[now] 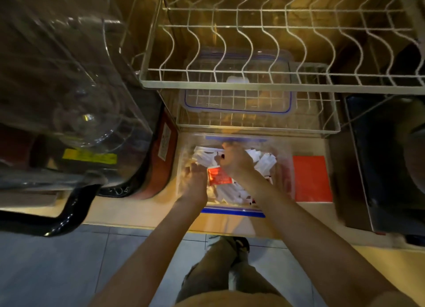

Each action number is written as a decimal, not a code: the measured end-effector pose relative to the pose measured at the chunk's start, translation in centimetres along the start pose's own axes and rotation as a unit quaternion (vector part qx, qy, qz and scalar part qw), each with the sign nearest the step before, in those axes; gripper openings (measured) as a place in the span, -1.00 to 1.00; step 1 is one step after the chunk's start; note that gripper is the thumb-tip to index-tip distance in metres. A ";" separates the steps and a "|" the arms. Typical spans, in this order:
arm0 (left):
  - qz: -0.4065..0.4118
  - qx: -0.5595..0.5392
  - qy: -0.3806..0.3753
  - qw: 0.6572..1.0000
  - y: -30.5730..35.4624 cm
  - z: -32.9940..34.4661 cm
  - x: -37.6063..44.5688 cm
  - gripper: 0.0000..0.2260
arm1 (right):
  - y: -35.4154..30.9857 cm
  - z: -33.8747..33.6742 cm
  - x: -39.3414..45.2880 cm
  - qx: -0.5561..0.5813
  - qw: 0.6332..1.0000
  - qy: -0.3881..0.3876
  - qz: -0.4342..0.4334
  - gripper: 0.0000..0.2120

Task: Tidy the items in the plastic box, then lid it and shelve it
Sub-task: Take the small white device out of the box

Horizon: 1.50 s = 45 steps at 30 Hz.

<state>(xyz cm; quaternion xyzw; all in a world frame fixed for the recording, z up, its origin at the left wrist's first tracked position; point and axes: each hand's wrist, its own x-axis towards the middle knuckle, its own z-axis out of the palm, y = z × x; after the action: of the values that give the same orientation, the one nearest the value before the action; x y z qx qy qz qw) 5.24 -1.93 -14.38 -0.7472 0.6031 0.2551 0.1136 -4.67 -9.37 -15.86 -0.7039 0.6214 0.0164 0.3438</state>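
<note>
Tidying underway: both hands inside open plastic box (232, 211), left hand (195, 182) flat on sachets (232, 191), right hand (234, 163) apparently pinching white sachet; lid (236, 110) unfitted on wire shelf (322, 132), shelving outstanding

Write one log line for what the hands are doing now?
stage: tidying | both hands in plastic box | left hand, right hand among white packets | lid off

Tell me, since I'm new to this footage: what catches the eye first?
Both hands, left hand and right hand, are down inside the clear plastic box at the counter's middle, among white sachets and a red packet. Its blue-trimmed lid lies on the lower wire rack just behind, and a big white dish rack hangs above.
</note>
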 end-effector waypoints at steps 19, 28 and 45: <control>0.040 -0.018 0.068 0.997 2.4 -5.7 -1.6 -0.58 | 4.0 -2.2 -3.9 0.265 0.953 0.144 -0.023 -0.70; 0.254 -0.135 0.057 0.956 11.0 -6.8 -2.2 -0.47 | 9.3 -6.7 -9.3 0.501 0.772 0.366 0.136 -0.78; 0.417 0.091 -0.038 0.904 20.6 -2.8 2.1 -0.61 | 15.6 -3.8 -13.6 0.397 0.820 0.337 0.239 -0.73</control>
<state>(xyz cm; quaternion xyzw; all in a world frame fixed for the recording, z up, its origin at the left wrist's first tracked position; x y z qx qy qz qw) -13.57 -10.13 -10.29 -0.4041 0.8753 0.2510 0.0871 -23.12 0.59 -14.10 -0.2974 0.7998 -0.3882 0.3482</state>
